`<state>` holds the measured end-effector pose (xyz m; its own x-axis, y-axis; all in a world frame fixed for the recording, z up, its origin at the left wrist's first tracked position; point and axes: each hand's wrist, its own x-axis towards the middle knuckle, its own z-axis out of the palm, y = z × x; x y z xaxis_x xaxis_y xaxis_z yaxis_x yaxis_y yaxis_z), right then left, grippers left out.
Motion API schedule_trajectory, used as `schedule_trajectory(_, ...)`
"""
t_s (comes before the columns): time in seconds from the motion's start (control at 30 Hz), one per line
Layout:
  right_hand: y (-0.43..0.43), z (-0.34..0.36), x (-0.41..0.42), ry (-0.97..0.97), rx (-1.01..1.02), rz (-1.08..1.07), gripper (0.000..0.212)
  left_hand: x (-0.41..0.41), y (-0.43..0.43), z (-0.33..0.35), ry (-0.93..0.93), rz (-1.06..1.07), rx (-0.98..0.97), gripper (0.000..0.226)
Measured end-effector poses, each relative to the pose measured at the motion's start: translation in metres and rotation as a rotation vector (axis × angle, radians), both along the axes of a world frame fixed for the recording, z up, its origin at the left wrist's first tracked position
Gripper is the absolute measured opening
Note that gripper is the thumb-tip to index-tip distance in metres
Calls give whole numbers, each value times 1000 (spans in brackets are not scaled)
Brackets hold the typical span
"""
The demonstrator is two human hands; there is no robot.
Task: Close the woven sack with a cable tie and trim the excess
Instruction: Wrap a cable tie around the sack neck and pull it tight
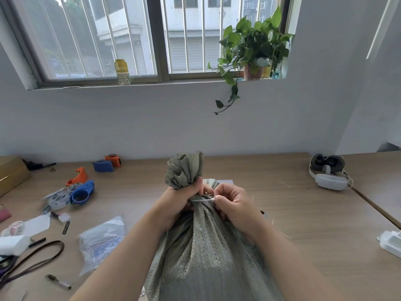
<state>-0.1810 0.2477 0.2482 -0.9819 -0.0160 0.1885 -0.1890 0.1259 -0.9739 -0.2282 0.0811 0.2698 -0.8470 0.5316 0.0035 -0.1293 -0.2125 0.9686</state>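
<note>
Right now I have my left hand (180, 200) fisted around the gathered neck of the woven sack (206, 253) standing on the tabletop (314, 246), keeping the bunch tight so the white cable tie (202, 200) can cinch just below it. My right hand (232, 205) pinches the tie's end, just beside the neck.

sack (208, 246) mid table (303, 213), tape dispensers (81, 192) left, headset (327, 172) right.
</note>
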Motion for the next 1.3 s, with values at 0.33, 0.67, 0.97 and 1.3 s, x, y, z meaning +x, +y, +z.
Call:
schedule_trajectory(0.33, 2, -4, 2, 90, 63, -42, 14, 4, -2, 4, 58, -11, -123, 14)
schedule_trajectory(0.67, 6, -3, 2, 81, 1, -7, 9, -1, -1, -2, 131, -17, -132, 38)
schedule_trajectory(0.97, 4, 2, 3, 36, -68, -34, 12, -2, -1, -5, 159, -39, -114, 36)
schedule_trajectory(1.3, 8, 3, -2, 107, 293, -21, 24, -4, -1, -6, 174, -24, -136, 34)
